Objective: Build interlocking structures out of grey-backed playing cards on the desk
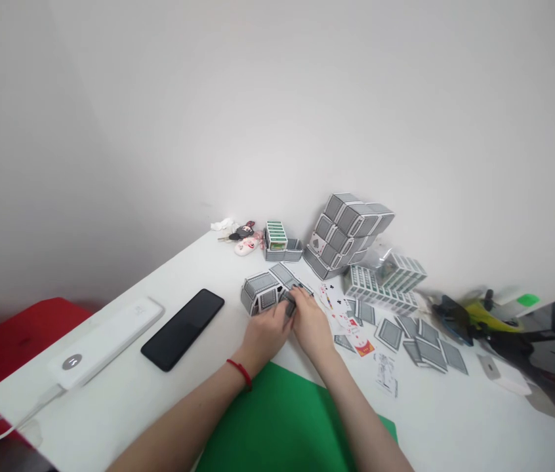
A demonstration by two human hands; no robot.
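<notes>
My left hand (266, 335) and my right hand (311, 322) meet near the middle of the table. Their fingers close together on a grey-backed playing card (287, 303), partly covered by the fingertips. Just beyond my left hand rests a box shape built of folded playing cards (259, 286), with an opening on its near side. More grey-backed cards (283, 273) lie flat behind the fingers. To the right of my right hand, several face-up cards (331, 298) are spread out. A tall stack of card boxes (349, 229) stands behind, near the wall.
A black phone (183, 329) and a white power bank (105, 341) with a cable lie left. Packs of cards (380, 288) stand at the right, near loose face-down cards (425, 344). Small trinkets (245, 237) and another pack (276, 235) are at the back. A green sheet (282, 426) is in front.
</notes>
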